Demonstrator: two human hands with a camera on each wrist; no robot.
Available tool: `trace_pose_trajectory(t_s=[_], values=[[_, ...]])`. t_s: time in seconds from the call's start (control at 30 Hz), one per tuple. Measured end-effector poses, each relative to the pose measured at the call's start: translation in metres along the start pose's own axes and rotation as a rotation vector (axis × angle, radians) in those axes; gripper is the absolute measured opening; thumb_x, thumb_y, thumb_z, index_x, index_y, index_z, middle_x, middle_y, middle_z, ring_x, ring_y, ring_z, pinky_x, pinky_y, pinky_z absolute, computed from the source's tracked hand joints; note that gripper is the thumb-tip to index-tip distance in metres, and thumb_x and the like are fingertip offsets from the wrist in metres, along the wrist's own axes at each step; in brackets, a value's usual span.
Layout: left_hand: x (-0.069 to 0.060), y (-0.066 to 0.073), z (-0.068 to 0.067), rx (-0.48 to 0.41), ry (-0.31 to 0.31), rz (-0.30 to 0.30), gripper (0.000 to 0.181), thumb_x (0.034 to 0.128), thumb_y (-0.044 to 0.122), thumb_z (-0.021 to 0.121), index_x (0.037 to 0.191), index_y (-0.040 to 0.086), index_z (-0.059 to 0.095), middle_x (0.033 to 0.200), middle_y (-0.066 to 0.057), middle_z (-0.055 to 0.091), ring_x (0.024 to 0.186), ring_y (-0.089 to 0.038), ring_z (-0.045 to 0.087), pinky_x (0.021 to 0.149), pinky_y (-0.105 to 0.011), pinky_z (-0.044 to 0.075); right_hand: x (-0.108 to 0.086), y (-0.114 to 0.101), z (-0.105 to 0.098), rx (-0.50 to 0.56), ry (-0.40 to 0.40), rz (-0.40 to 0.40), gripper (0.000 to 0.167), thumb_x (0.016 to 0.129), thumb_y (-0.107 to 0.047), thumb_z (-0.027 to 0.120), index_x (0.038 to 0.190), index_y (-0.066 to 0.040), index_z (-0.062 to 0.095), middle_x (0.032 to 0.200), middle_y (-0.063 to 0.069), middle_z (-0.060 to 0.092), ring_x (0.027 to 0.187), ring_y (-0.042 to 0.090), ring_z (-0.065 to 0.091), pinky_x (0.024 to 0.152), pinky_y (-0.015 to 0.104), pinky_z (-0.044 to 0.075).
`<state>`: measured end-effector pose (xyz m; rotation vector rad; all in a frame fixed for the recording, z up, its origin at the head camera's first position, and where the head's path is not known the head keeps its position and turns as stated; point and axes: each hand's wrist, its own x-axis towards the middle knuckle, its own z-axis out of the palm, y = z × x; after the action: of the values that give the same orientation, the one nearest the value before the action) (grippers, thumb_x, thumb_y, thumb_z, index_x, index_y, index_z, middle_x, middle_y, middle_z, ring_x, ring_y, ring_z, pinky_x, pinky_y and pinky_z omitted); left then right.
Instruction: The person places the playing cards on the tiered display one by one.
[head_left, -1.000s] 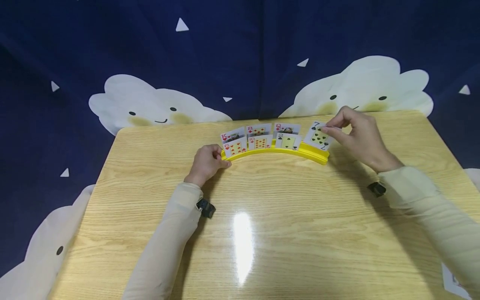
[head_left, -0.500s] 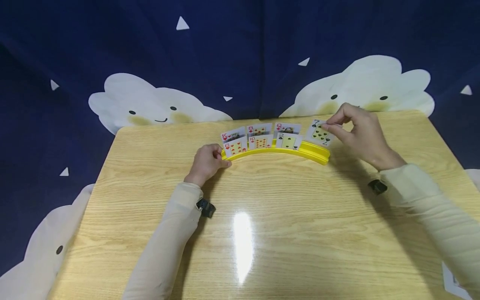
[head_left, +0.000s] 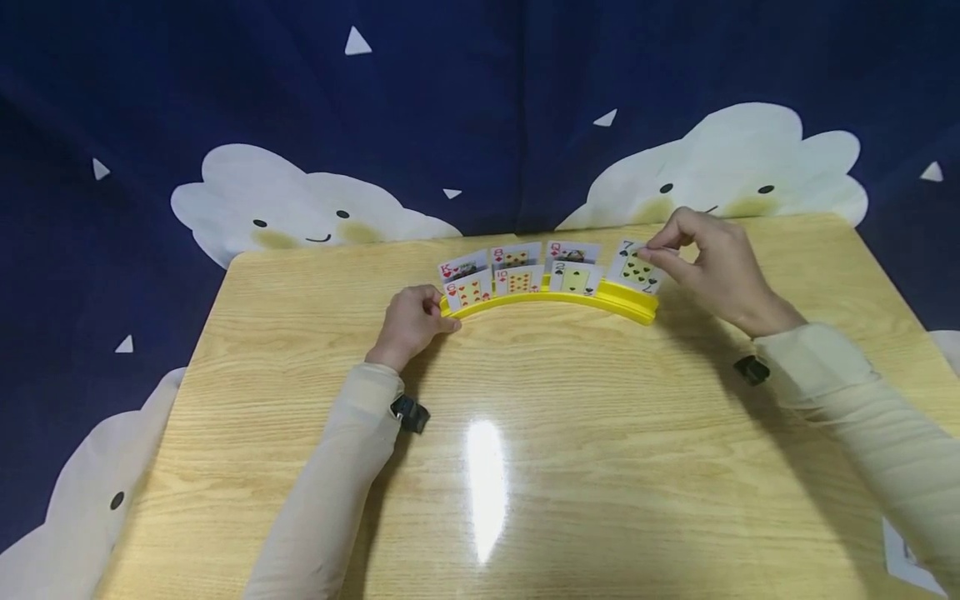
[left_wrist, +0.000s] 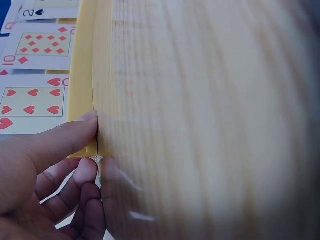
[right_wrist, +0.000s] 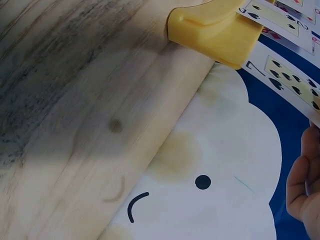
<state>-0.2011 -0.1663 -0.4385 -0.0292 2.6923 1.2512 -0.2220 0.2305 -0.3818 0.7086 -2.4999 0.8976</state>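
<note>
A curved yellow card holder (head_left: 630,312) stands near the table's far edge, with two rows of playing cards upright in it. At its left end, my left hand (head_left: 411,323) grips the holder, its thumb along the front face in the left wrist view. My right hand (head_left: 716,271) pinches the seven of spades (head_left: 634,268) by its upper right side, at the holder's right end. The card's lower edge is at the back of the holder; whether it sits in the slot I cannot tell. Nearest to it stand the two of spades (head_left: 576,279) and a red queen (head_left: 573,252).
Further left in the holder are the ten of diamonds (head_left: 518,281), an eight (head_left: 515,255), the six of hearts (head_left: 469,292) and a king (head_left: 463,267). Another card (head_left: 909,560) lies at the lower right, partly under the right sleeve. A dark blue curtain (head_left: 480,100) hangs behind the table.
The seven of spades was tilted over the holder, then straightened and shifted slightly right, and is now a little lower against the holder. The left hand keeps its grip; the head view shifted slightly.
</note>
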Motion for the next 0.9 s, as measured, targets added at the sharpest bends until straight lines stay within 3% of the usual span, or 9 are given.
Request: trace_pose_trajectory(t_s=[0.23, 0.63, 0.77, 0.9], values=[[0.000, 0.001, -0.002, -0.001, 0.005, 0.001, 0.028, 0.0905, 0.003, 0.090, 0.093, 0.003, 0.062, 0.081, -0.004, 0.054, 0.072, -0.016, 0.047, 0.061, -0.025, 0.035, -0.001, 0.001, 0.003, 0.008, -0.027, 0.018, 0.021, 0.089, 0.003, 0.089, 0.094, -0.004, 0.069, 0.091, 0.005, 0.075, 0.088, 0.012, 0.060, 0.077, 0.021, 0.040], [0.000, 0.000, 0.000, -0.006, -0.003, -0.021, 0.029, 0.0907, 0.004, 0.090, 0.093, 0.004, 0.061, 0.082, -0.004, 0.053, 0.072, -0.016, 0.046, 0.061, -0.026, 0.035, -0.004, 0.003, 0.005, 0.026, -0.002, 0.033, 0.020, 0.088, 0.000, 0.091, 0.093, -0.006, 0.073, 0.089, 0.003, 0.077, 0.085, 0.007, 0.061, 0.078, 0.020, 0.042], [0.000, -0.001, 0.000, -0.006, -0.004, -0.028, 0.030, 0.0903, 0.004, 0.090, 0.093, 0.004, 0.061, 0.081, -0.004, 0.052, 0.073, -0.016, 0.046, 0.062, -0.027, 0.035, -0.006, 0.005, 0.001, 0.035, 0.022, -0.005, 0.022, 0.083, 0.000, 0.094, 0.094, -0.007, 0.076, 0.092, 0.003, 0.077, 0.088, 0.007, 0.060, 0.084, 0.025, 0.040], [0.001, 0.000, 0.001, -0.005, -0.003, -0.022, 0.029, 0.0901, 0.004, 0.091, 0.093, 0.004, 0.061, 0.081, -0.004, 0.052, 0.073, -0.017, 0.046, 0.063, -0.027, 0.035, -0.010, 0.006, -0.007, 0.069, 0.070, -0.053, 0.024, 0.079, 0.005, 0.094, 0.095, -0.003, 0.077, 0.096, 0.006, 0.077, 0.096, 0.001, 0.060, 0.092, 0.022, 0.041]])
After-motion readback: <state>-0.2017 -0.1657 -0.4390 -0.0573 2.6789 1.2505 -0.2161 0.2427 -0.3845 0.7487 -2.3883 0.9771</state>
